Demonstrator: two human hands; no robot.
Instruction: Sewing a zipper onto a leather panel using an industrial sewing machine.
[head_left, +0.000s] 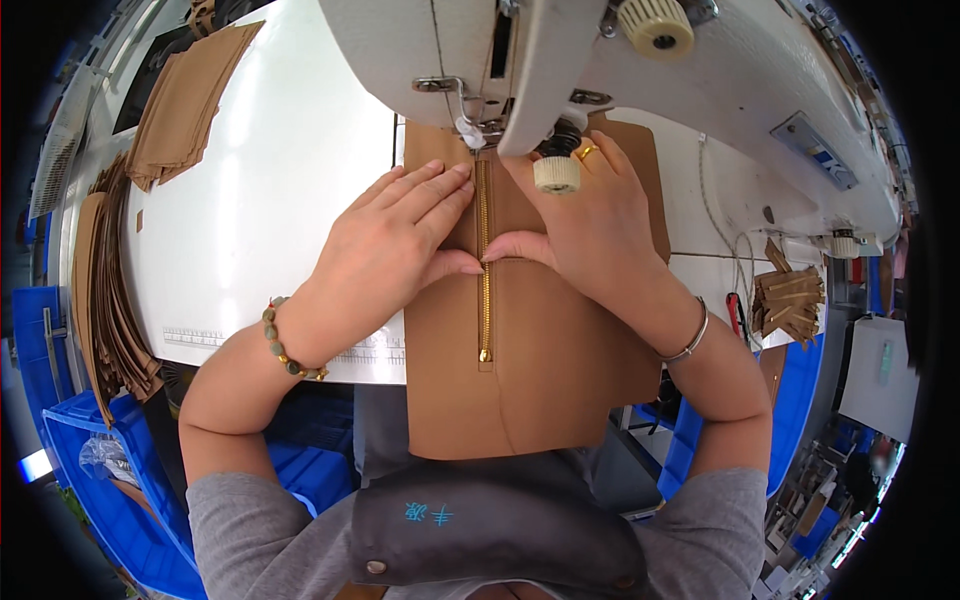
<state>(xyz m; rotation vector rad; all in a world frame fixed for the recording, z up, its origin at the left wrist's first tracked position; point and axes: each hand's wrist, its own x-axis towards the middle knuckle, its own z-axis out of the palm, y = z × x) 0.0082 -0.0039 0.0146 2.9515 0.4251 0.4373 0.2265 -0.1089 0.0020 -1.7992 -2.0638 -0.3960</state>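
A brown leather-like panel (pixel 560 330) lies under the sewing machine (pixel 640 70), its near end hanging over the table edge toward my lap. A gold-toothed zipper (pixel 486 230) runs lengthwise in a slot in it, with the slider at the near end. My left hand (pixel 405 220) rests flat on the panel left of the zipper, fingers stretched toward the presser foot, thumb at the teeth. My right hand (pixel 600 215) lies spread on the right side, its thumb reaching the zipper. A machine knob (pixel 557 174) hides part of its fingers. The needle area is partly covered by the machine head.
Stacks of brown pieces lie at the far left (pixel 190 105) and hang over the left edge (pixel 100 290). Small brown strips with zippers (pixel 788 305) sit at the right, near red-handled snips (pixel 735 313). A ruler strip (pixel 195 338) marks the table's front. Blue bins (pixel 120 500) stand below.
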